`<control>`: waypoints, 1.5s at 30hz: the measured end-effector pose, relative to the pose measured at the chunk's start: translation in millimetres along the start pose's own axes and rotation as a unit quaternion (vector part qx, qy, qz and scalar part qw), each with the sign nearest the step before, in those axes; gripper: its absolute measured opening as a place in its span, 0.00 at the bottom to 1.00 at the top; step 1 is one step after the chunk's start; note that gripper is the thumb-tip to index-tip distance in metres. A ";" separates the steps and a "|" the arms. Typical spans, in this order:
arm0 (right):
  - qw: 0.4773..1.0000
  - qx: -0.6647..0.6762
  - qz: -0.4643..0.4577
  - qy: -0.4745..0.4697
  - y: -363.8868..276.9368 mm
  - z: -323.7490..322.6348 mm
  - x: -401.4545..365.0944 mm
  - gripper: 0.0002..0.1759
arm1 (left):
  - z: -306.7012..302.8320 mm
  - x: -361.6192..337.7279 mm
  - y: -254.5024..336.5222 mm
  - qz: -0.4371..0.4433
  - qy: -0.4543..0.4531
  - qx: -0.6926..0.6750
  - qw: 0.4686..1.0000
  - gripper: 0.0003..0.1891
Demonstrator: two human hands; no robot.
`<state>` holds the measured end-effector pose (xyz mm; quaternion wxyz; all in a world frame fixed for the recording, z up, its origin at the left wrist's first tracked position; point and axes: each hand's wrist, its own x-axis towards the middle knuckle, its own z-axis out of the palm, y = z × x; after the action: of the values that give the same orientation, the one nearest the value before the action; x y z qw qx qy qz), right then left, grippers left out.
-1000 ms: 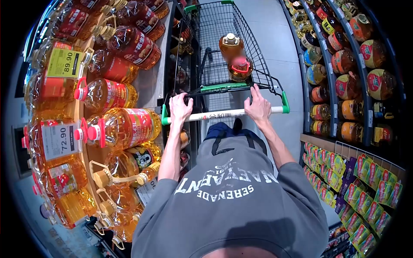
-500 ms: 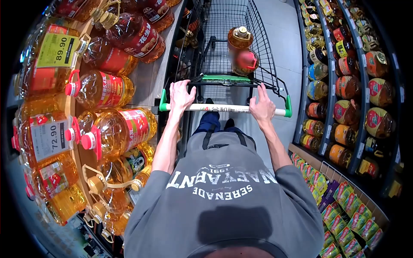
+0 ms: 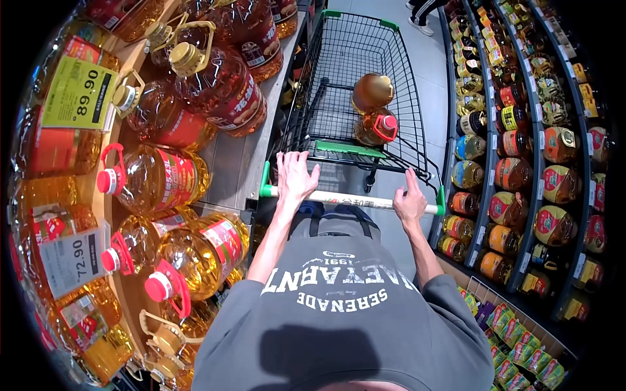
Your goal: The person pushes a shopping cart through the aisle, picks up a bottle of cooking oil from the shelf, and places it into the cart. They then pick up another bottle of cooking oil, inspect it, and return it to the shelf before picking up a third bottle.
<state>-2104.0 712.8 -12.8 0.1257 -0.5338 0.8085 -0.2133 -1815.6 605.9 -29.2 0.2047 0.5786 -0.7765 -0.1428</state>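
Both hands are on the pale handle (image 3: 332, 197) of a black wire shopping cart (image 3: 313, 49) with green trim. My left hand (image 3: 295, 177) lies over the handle's left part, palm against it, fingers stretched forward past the bar. Toward the right end rests my right hand (image 3: 411, 201), its fingers also reaching forward rather than wrapping round. Inside the cart, near the handle, an oil bottle with a red cap (image 3: 377, 126) stands beside a brownish bottle (image 3: 372, 91), whose label I cannot make out.
Large oil bottles (image 3: 205, 254) crowd the shelf at left, with price tags (image 3: 79, 93) in front. Jars (image 3: 512, 173) fill tall shelving on the right. Green packets (image 3: 521, 332) sit in a low bin at lower right. A person's legs and shoes (image 3: 422, 25) appear ahead.
The cart and both hands sit lower in view, and more of the cart's front shows. Shelf bottles have shifted in view. A person's legs have appeared at the top. Both hands stay on the handle.
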 end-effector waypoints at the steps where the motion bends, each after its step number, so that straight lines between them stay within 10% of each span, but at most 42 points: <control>1: 1.000 0.003 0.008 -0.007 -2.5 -0.4 2.8 0.30 | -0.2 3.8 -1.5 0.002 0.000 -0.002 1.000 0.22; 24: 0.996 0.057 -0.006 -0.073 8.9 -3.9 26.6 0.35 | -3.2 36.2 5.7 -0.060 -0.037 -0.051 0.996 0.15; 30: 0.995 0.070 0.040 -0.055 13.3 -18.0 73.9 0.09 | 17.1 83.8 35.2 -0.130 -0.020 -0.193 0.972 0.09; 42: 0.983 0.023 -0.171 -0.055 7.2 65.3 283.6 0.18 | 206.2 207.8 34.4 -0.430 -0.202 -0.546 0.690 0.17; 45: 0.971 -0.017 -0.233 -0.048 0.9 89.2 312.1 0.22 | 247.5 224.0 27.9 -0.530 -0.215 -0.616 0.542 0.26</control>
<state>-2190.7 408.2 -83.9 0.1023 -0.7192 0.6583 -0.1971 -2013.8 395.8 -198.9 0.2245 0.5684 -0.0702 -0.7884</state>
